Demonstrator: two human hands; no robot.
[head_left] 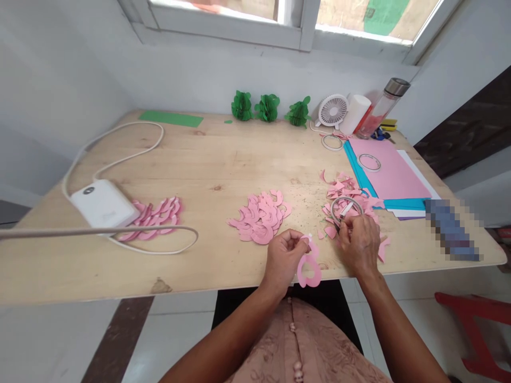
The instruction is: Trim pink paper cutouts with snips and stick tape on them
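Note:
My left hand (284,259) pinches a curled pink paper cutout (313,276) near the table's front edge. A small whitish piece, perhaps tape, shows at the cutout's top by the fingertips. My right hand (359,242) is closed at the near rim of a roll of tape (346,198), above a heap of pink paper scraps (344,186). The fingers partly cover the roll, and something dark shows beneath them. Left of my hands lies a pile of pink curved cutouts (261,217).
A white power bank (104,203) with a cable rests beside folded pink pieces (170,213). Green paper shapes (268,108), a small fan (333,110) and a bottle (383,109) line the back. Coloured sheets (395,170) with another tape roll (369,163) lie right.

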